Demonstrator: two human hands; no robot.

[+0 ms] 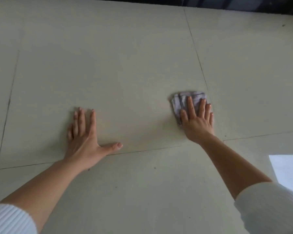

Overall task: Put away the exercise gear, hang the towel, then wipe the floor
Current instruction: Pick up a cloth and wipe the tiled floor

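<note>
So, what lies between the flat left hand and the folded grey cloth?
Nothing: in the head view, only bare pale floor tile separates the left hand from the folded grey cloth under the right hand.

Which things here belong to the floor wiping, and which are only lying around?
For the job: cloth, right hand pressing it, left hand flat on the floor.
Lying about: white patch at right edge, dark strip along top.

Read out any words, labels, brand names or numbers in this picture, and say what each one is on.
None: no text can be read anywhere in this view.
cloth under the right hand: only dark stripes, no label in view.
floor tiles: only grout lines and specks.
white sleeves: plain ribbed knit, no print.
</note>
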